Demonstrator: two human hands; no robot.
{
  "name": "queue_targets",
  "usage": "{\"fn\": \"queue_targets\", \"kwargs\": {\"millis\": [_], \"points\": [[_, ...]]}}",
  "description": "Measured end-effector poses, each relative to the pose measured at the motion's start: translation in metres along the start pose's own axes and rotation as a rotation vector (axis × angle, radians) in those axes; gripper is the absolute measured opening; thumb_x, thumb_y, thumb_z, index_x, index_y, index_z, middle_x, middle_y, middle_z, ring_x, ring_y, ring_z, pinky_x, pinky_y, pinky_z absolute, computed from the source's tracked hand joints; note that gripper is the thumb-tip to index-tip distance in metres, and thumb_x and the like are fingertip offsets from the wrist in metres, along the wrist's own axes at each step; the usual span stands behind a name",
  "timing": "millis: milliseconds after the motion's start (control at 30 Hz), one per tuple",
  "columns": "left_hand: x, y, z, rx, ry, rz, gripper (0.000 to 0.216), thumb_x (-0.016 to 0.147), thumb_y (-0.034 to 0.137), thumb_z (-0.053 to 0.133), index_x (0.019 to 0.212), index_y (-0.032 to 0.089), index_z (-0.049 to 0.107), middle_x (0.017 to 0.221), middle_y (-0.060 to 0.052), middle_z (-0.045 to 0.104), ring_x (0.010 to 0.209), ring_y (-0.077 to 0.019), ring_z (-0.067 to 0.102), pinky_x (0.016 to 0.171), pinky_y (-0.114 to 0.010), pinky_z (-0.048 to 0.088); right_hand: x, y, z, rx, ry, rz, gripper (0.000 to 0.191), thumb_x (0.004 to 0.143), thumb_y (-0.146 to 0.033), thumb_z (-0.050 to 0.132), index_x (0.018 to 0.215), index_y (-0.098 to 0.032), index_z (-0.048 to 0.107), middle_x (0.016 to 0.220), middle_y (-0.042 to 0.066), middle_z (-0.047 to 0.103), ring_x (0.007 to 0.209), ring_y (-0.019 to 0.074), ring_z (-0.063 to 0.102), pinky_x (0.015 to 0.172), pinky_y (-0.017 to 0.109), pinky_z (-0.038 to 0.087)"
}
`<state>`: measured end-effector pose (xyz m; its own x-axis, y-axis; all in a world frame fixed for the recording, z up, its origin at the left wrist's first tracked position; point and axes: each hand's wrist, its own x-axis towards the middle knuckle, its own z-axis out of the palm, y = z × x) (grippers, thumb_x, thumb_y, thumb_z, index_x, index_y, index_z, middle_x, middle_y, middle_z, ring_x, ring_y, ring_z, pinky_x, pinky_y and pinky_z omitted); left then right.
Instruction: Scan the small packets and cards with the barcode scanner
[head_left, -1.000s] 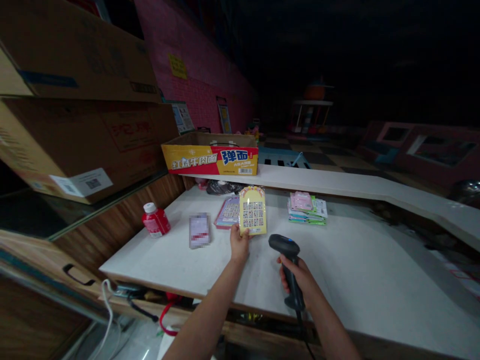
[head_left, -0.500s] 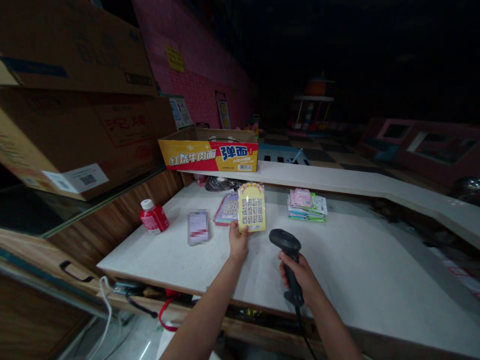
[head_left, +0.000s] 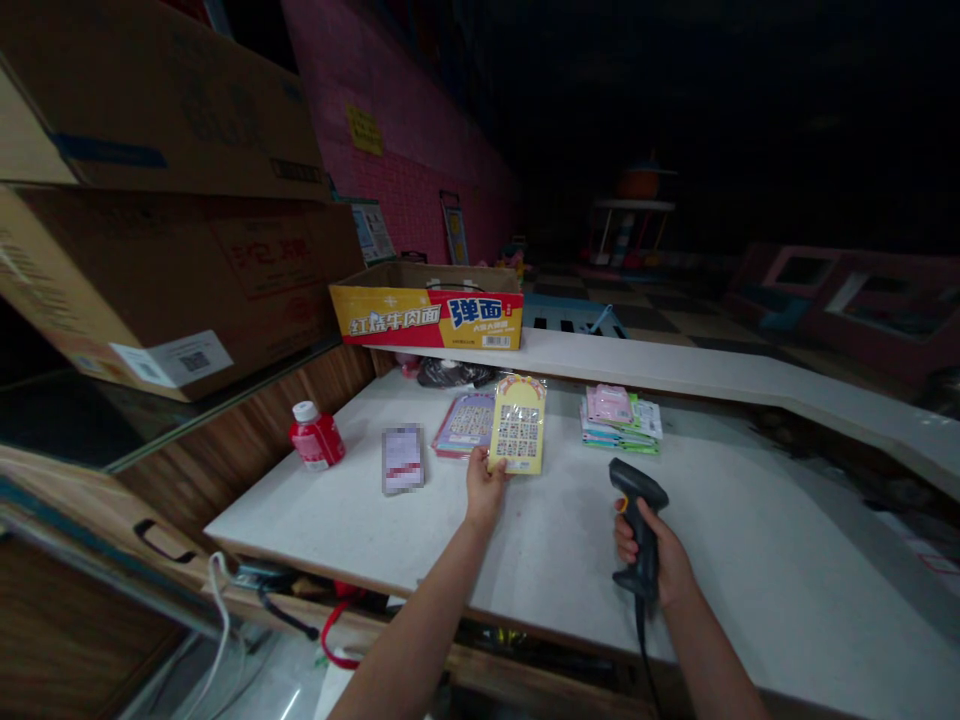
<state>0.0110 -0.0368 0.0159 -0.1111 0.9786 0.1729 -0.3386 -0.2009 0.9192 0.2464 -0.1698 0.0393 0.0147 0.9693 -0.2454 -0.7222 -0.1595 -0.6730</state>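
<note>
My left hand (head_left: 484,487) grips the lower left corner of a yellow packaged card (head_left: 518,424) and holds it upright over the white counter (head_left: 750,540). Just behind the card lies a pink and purple pile of similar packets (head_left: 463,424). My right hand (head_left: 660,562) is wrapped round the handle of a black barcode scanner (head_left: 636,500), to the right of the card and apart from it. The scanner's cable drops off the counter's front edge.
A stack of pink and green packets (head_left: 621,416) lies at the back. A red bottle (head_left: 316,438) and a blurred flat item (head_left: 402,459) sit to the left. A yellow and red carton (head_left: 427,315) stands on the raised ledge. Large cardboard boxes (head_left: 172,270) fill the left shelf.
My right hand has carried the scanner to the right, away from the yellow card. The left hand still holds the card, now tilted a little to the right.
</note>
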Motion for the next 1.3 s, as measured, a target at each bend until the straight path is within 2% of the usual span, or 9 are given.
{"fn": "queue_targets", "kwargs": {"millis": [233,433,600,733,867,967,1100,1200,1300], "points": [[-0.006,0.009,0.007,0.158,-0.013,0.063,0.042,0.071,0.050,0.069,0.091,0.020,0.048,0.085,-0.002,0.062,0.076,-0.0176,0.063,0.064,-0.030,0.055,-0.002,0.001,-0.008,0.141,-0.074,-0.034,0.030,0.072,-0.038,0.080,0.084,-0.017,0.063,0.054,-0.006,0.050,0.040,0.0042,0.039,0.035,0.013,0.035],[0.019,0.041,-0.003,0.300,0.178,0.170,0.032,0.079,0.043,0.057,0.099,0.019,0.048,0.094,-0.005,0.064,0.077,-0.0190,0.065,0.064,-0.032,0.055,-0.002,0.000,-0.006,0.159,-0.071,-0.036,0.032,0.071,-0.038,0.081,0.084,-0.015,0.063,0.054,-0.006,0.049,0.041,0.0035,0.040,0.036,0.012,0.034],[0.052,0.074,-0.030,0.773,0.459,0.152,0.028,0.084,0.032,0.053,0.106,0.014,0.056,0.093,-0.010,0.067,0.085,-0.0234,0.065,0.076,-0.036,0.051,-0.002,0.000,-0.005,0.181,-0.065,-0.033,0.028,0.074,-0.037,0.078,0.085,-0.017,0.061,0.054,-0.006,0.048,0.041,0.0041,0.039,0.036,0.013,0.034],[0.053,0.085,-0.037,1.121,0.480,0.026,0.032,0.088,0.032,0.051,0.112,0.013,0.061,0.096,-0.014,0.068,0.095,-0.0290,0.064,0.081,-0.039,0.048,-0.001,0.001,-0.007,0.196,-0.060,-0.033,0.028,0.074,-0.035,0.078,0.085,-0.016,0.061,0.054,-0.006,0.048,0.041,0.0044,0.039,0.036,0.014,0.034],[0.038,0.087,-0.035,1.386,0.484,0.053,0.037,0.087,0.033,0.052,0.115,0.013,0.063,0.106,-0.019,0.064,0.107,-0.0342,0.057,0.089,-0.046,0.044,-0.001,0.001,-0.007,0.197,-0.056,-0.039,0.029,0.073,-0.036,0.078,0.085,-0.016,0.062,0.054,-0.006,0.049,0.041,0.0043,0.040,0.036,0.014,0.034],[0.027,0.084,-0.040,1.471,0.414,0.219,0.037,0.085,0.030,0.053,0.118,0.014,0.063,0.118,-0.019,0.058,0.114,-0.0349,0.051,0.096,-0.049,0.040,-0.001,0.001,-0.008,0.202,-0.064,-0.037,0.029,0.073,-0.036,0.079,0.084,-0.016,0.061,0.054,-0.006,0.049,0.041,0.0042,0.040,0.036,0.013,0.034],[0.019,0.077,-0.051,1.410,0.104,0.505,0.031,0.090,0.027,0.048,0.114,0.017,0.064,0.124,-0.014,0.057,0.123,-0.0298,0.046,0.105,-0.046,0.038,-0.001,0.001,-0.008,0.206,-0.067,-0.031,0.027,0.074,-0.036,0.077,0.086,-0.017,0.061,0.055,-0.006,0.049,0.041,0.0044,0.040,0.036,0.013,0.034],[0.019,0.071,-0.059,1.359,-0.121,0.578,0.034,0.092,0.030,0.046,0.119,0.018,0.061,0.128,-0.012,0.058,0.126,-0.0274,0.046,0.108,-0.045,0.038,-0.002,0.001,-0.008,0.204,-0.062,-0.034,0.027,0.074,-0.035,0.077,0.086,-0.017,0.061,0.055,-0.006,0.049,0.041,0.0044,0.039,0.036,0.013,0.035],[0.022,0.066,-0.061,1.398,-0.245,0.560,0.036,0.092,0.032,0.047,0.124,0.019,0.060,0.131,-0.011,0.058,0.128,-0.0295,0.046,0.111,-0.050,0.034,-0.003,0.000,-0.007,0.200,-0.059,-0.035,0.028,0.073,-0.035,0.078,0.086,-0.017,0.061,0.055,-0.006,0.048,0.041,0.0041,0.039,0.037,0.013,0.035]]}}
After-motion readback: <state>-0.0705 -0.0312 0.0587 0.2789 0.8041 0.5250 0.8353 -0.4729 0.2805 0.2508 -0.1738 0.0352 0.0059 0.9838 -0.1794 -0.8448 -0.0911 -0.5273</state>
